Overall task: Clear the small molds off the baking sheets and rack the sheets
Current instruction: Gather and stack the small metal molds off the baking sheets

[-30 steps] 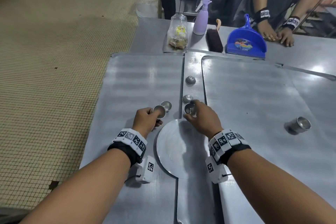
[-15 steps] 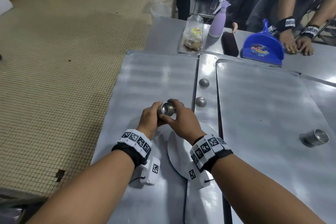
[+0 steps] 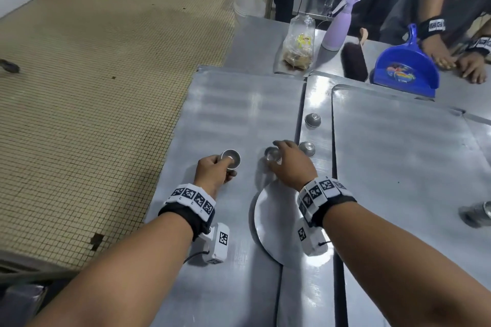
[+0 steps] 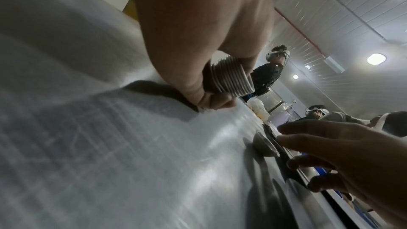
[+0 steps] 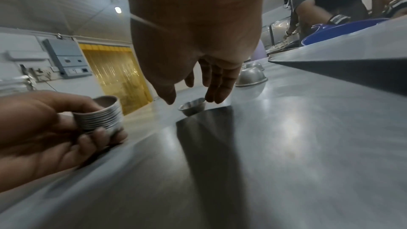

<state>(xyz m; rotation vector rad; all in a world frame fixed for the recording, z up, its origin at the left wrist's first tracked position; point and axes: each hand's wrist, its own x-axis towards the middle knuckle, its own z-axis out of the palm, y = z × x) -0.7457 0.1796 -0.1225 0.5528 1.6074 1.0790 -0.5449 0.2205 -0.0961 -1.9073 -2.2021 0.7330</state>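
The step in hand is gathering molds. The left hand [image 3: 212, 172] grips a nested stack [image 5: 100, 116] of them, resting low on the left sheet [image 3: 239, 114]. The right hand [image 3: 289, 164] hovers with fingers spread and relaxed over 1 upright mold [image 5: 192, 108] on that sheet, holding nothing. Next it likely needs a pinch on that rim, then nesting into the stack. 2 upturned molds [image 3: 307, 148] wait beside, and 1 more stack [image 3: 478, 214] lies on the right sheet [image 3: 398, 154].

Left baking sheet [image 3: 239, 119]: bare toward 12 o'clock. Two upturned molds [image 3: 307, 148] occupy the gap at 1 o'clock. Round plate [image 3: 276, 225] lies at 6 o'clock.
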